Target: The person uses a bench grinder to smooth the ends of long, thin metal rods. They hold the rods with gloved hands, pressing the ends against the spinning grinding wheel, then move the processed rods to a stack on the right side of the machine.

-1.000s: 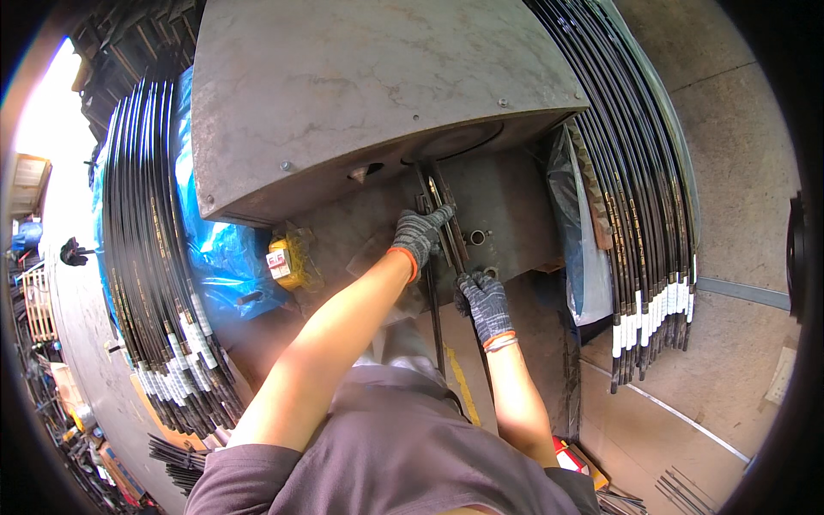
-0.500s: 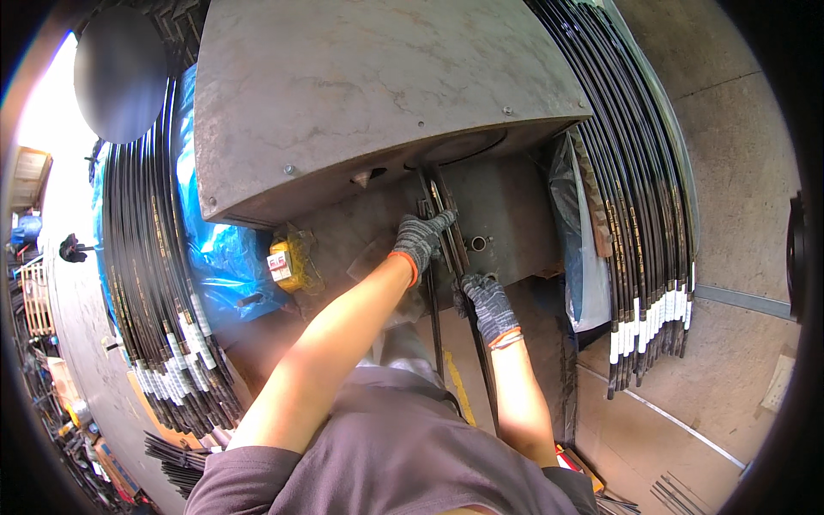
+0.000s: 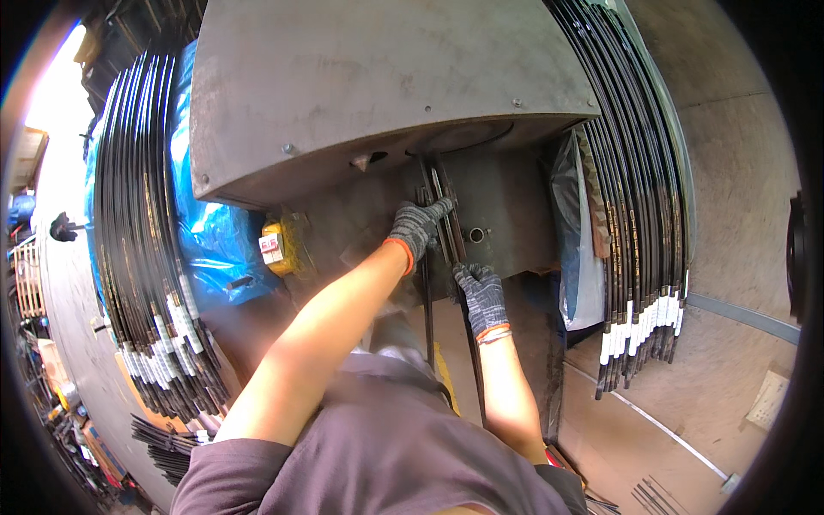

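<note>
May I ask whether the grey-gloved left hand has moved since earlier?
No, not noticeably: the left hand stays left of the round metal ring.

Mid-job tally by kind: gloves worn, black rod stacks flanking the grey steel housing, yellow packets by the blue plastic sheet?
Grey knit gloves with orange cuffs: 2
Stacks of long black rods with white-banded ends: 2
Yellow packet with white label: 1
Total: 5

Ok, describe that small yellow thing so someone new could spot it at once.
Find the big grey metal housing at the top. Below its front edge, toward the left, a small yellow box sits between the blue plastic sheeting and the gloved left hand. Unlike that sheeting, it's yellow with a white-and-red face.
</note>
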The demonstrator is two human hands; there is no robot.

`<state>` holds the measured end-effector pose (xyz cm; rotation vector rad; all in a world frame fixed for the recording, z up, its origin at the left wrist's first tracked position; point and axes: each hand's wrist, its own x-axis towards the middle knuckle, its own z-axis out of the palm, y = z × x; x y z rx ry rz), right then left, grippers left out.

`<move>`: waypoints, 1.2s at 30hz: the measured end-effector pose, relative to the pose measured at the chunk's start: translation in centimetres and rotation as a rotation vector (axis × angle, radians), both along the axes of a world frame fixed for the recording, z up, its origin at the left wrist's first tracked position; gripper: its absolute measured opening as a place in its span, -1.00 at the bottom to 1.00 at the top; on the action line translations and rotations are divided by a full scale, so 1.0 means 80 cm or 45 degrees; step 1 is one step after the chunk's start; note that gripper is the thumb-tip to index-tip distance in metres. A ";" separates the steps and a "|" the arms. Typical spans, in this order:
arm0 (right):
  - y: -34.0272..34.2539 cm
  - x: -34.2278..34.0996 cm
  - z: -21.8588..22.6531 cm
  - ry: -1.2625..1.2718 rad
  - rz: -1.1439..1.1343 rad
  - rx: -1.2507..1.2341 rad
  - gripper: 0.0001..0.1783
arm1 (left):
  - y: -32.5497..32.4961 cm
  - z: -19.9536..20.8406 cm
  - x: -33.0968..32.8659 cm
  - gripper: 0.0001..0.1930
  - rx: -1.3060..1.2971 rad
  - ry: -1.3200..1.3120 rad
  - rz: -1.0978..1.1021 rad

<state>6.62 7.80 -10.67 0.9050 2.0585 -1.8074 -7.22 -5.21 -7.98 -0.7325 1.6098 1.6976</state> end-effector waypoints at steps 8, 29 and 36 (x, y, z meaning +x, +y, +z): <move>-0.003 -0.003 0.008 0.026 -0.007 -0.118 -0.82 | -0.005 0.004 0.001 -0.39 0.160 -0.024 -0.006; -0.006 -0.012 0.026 -0.040 -0.062 -0.240 -0.85 | -0.002 -0.003 -0.001 -0.40 0.101 -0.041 -0.001; 0.023 -0.008 0.000 0.220 0.430 -0.242 -0.70 | -0.004 0.015 0.001 -0.40 0.125 -0.003 0.046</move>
